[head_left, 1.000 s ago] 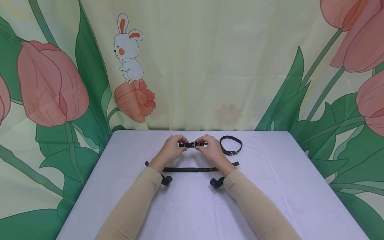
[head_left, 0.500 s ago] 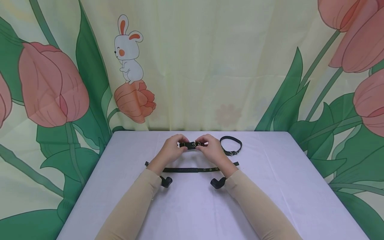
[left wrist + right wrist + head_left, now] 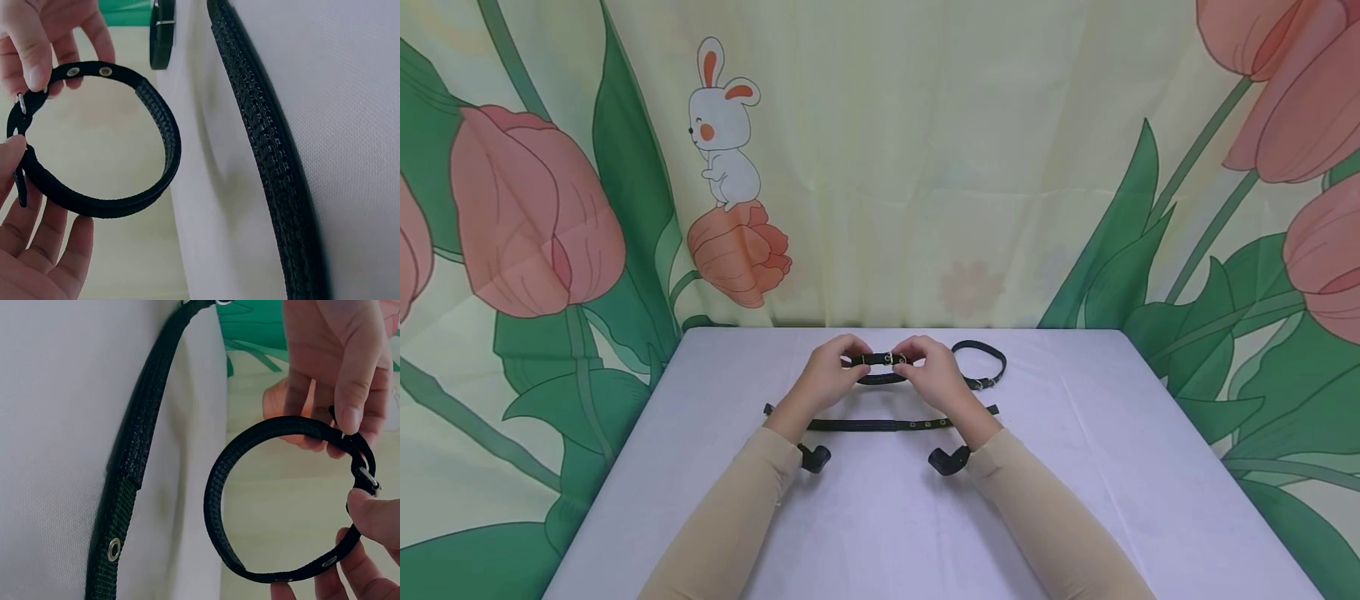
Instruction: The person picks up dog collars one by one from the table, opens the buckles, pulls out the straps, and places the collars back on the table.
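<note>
Both hands hold up a black collar (image 3: 880, 359) above the far part of the table. It forms a round loop with a silver buckle (image 3: 370, 479) and metal eyelets (image 3: 105, 71). My left hand (image 3: 826, 377) pinches the strap on one side of the buckle, where a strap tip sticks out. My right hand (image 3: 937, 380) pinches it on the other side, near the eyelets. Part of the loop is hidden behind the fingers. Below the hands, a second black collar (image 3: 865, 425) lies stretched out flat, its ends partly covered by the wrists.
A third black collar (image 3: 1002, 360) lies on the table as a buckled loop, right of my right hand. Rounded black pieces (image 3: 815, 457) show beside both wrists. White cloth covers the table (image 3: 880, 533); a tulip-printed curtain (image 3: 895, 167) hangs behind its back edge.
The held collar has been tilted, so its lower arc now hangs visibly below the buckle. Both hands stay in nearly the same place and keep their hold.
</note>
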`<action>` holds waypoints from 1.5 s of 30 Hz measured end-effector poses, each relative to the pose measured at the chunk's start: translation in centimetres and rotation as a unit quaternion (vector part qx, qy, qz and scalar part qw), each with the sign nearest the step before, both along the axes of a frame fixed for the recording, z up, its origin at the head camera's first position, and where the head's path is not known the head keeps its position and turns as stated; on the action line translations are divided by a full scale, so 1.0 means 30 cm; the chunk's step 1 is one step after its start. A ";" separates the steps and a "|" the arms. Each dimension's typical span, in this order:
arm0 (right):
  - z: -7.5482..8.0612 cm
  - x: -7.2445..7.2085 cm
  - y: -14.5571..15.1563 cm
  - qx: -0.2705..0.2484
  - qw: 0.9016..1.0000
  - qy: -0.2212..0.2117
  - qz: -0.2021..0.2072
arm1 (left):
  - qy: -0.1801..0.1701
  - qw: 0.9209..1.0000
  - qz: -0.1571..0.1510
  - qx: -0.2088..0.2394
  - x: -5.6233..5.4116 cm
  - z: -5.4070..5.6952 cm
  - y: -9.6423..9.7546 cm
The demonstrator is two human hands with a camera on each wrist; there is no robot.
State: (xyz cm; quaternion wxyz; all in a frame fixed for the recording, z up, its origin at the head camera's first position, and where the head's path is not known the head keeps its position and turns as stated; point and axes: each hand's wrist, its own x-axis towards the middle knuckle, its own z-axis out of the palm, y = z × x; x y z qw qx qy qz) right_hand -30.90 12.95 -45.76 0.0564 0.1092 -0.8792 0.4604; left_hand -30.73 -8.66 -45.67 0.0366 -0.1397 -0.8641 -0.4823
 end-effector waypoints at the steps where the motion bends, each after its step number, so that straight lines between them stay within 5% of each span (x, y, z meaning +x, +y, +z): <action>1: 0.002 0.001 0.001 -0.001 1.000 -0.002 0.001 | 0.001 1.000 -0.001 0.001 0.001 0.001 0.000; 29: 0.026 0.027 0.012 -0.022 0.999 -0.018 0.022 | -0.020 1.000 0.012 0.004 0.021 0.018 0.007; 45: 0.038 0.039 0.002 -0.032 0.999 -0.015 0.024 | 0.027 1.000 0.013 -0.004 0.036 0.041 0.020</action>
